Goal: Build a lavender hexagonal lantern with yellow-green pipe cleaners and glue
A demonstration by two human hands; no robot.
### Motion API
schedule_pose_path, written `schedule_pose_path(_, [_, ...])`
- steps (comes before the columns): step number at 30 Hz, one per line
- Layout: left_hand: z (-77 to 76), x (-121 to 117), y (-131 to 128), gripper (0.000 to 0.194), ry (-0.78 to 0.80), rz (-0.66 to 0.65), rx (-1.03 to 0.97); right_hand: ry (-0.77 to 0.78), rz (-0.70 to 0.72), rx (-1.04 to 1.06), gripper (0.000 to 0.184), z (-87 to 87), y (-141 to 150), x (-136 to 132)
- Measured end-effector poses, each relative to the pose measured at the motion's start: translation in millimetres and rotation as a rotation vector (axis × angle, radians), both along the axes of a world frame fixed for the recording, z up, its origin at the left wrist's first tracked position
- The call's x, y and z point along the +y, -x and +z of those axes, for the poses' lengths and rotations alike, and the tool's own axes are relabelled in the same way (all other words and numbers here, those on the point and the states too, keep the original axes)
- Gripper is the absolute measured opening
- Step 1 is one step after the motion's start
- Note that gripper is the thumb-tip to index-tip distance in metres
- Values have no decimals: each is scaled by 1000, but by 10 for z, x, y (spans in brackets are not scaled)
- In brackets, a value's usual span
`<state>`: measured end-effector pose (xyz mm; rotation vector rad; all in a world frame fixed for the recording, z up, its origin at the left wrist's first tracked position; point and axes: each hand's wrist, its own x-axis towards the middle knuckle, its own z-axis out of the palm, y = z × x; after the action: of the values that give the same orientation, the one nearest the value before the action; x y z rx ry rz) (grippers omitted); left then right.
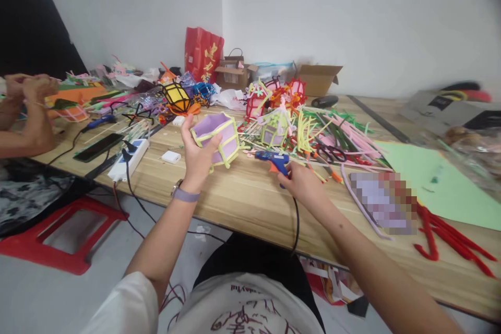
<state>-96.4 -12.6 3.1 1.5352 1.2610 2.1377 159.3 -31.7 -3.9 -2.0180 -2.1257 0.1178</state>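
Note:
My left hand (pixel 198 159) is wrapped round a purple lantern (pixel 229 141) with yellow-green fuzzy edging, held tilted above the table with its open side towards the upper left. In my right hand (pixel 299 180) is a blue glue gun (pixel 274 158) with an orange trigger, its nozzle pointing left towards the lantern but apart from it. The gun's black cord hangs over the table's front edge. Just behind the gun stands a second purple lantern (pixel 273 134) with light green edging.
Pipe cleaners (pixel 344 125) and finished lanterns crowd the table's middle. Scissors (pixel 332 150) lie right of the gun. A power strip (pixel 129 159), a phone (pixel 98 147) and a white adapter (pixel 171 157) lie left. Another person's hands (pixel 33 88) are at far left. Green paper (pixel 442 177) lies right.

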Motion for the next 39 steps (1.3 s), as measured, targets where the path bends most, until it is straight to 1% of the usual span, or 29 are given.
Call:
schedule_pose_path(3, [-24, -30, -112, 80, 61, -36, 6, -11, -100, -52, 29, 30, -146, 63])
schedule_pose_path(6, [-89, -77, -264, 79, 142, -126, -19, 24, -154, -80, 34, -29, -244, 109])
schedule_pose_path(9, [-213, -91, -411, 80, 215, -233, -19, 49, -169, -87, 36, -126, -286, 145])
schedule_pose_path(11, [-313, -78, -487, 80, 253, -281, 15, 53, -172, -82, 36, -178, -296, 165])
schedule_pose_path(16, [-509, -29, -570, 78, 306, -303, 165, 71, -153, -66, 36, -218, -292, 187])
schedule_pose_path(18, [-553, -27, -568, 85, 322, -312, 199, 74, -145, -65, 39, -204, -287, 182])
schedule_pose_path(22, [-596, -63, -524, 109, 309, -341, 175, 93, -137, -65, 51, -146, -287, 157])
schedule_pose_path(24, [-584, -74, -475, 109, 266, -337, 137, 86, -158, -79, 54, -118, -297, 145])
schedule_pose_path(26, [-541, -49, -397, 94, 197, -299, 108, 75, -166, -103, 54, -100, -313, 137])
schedule_pose_path(28, [-474, 30, -287, 68, 166, -199, 115, 64, -148, -125, 53, -90, -332, 137])
schedule_pose_path(29, [-438, 91, -220, 54, 191, -121, 135, 54, -144, -133, 52, -85, -341, 140])
schedule_pose_path(30, [-406, 164, -148, 44, 257, -35, 190, 42, -145, -138, 50, -78, -348, 144])
schedule_pose_path(31, [-378, 245, -73, 38, 355, 46, 301, 29, -148, -141, 49, -67, -354, 149])
schedule_pose_path(33, [-347, 411, 67, 28, 442, 49, 393, 10, -153, -140, 45, -36, -361, 163])
schedule_pose_path(35, [-346, 554, 163, 17, 517, 10, 496, -5, -147, -136, 43, 3, -364, 182])
schedule_pose_path(37, [-364, 652, 192, 10, 565, -36, 604, -29, -139, -130, 40, 36, -363, 203])
schedule_pose_path(39, [-387, 706, 162, 10, 602, -77, 694, -54, -137, -117, 38, 55, -356, 225])
